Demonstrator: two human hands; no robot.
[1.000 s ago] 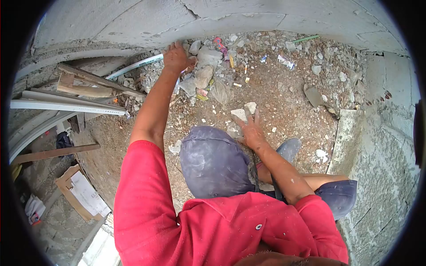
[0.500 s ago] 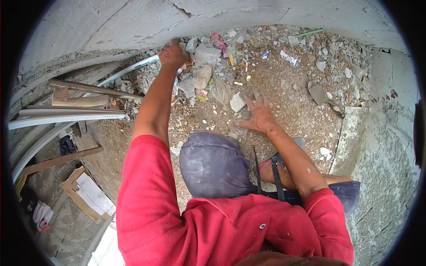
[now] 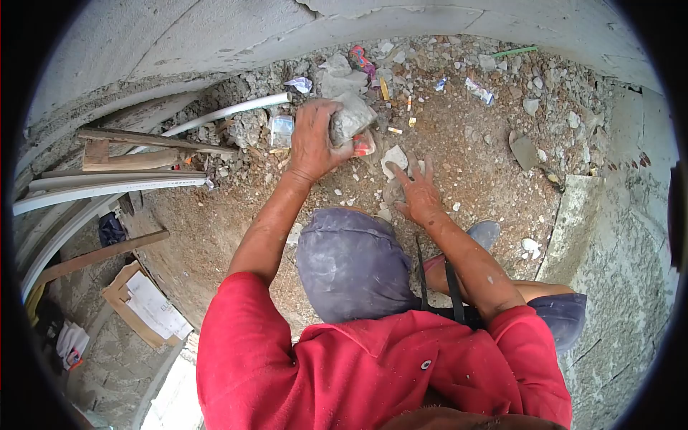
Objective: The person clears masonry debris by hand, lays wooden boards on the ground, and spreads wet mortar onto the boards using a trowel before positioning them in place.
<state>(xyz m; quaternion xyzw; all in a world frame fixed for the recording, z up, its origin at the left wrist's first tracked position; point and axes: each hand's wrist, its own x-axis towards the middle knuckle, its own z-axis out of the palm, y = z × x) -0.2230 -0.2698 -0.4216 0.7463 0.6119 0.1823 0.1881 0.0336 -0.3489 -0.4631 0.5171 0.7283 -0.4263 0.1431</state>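
Note:
My left hand curls round the left side of a grey chunk of rubble, its thumb along the lower edge. A red wrapper shows just below the chunk. To the right, my right hand is low over the dirt with its fingers spread. Its fingertips reach the edge of a flat white piece of rubble. A smaller grey stone lies between its thumb and forefinger, partly hidden.
A white plastic pipe and wooden strips lie to the left. A clear plastic packet rests near the pipe's end. Concrete walls curve round the back. A flat grey piece lies on the right.
My left hand has come down and right from beside the pipe's end and taken hold of the grey chunk. My right hand has shifted slightly, its fingers closer to the white piece.

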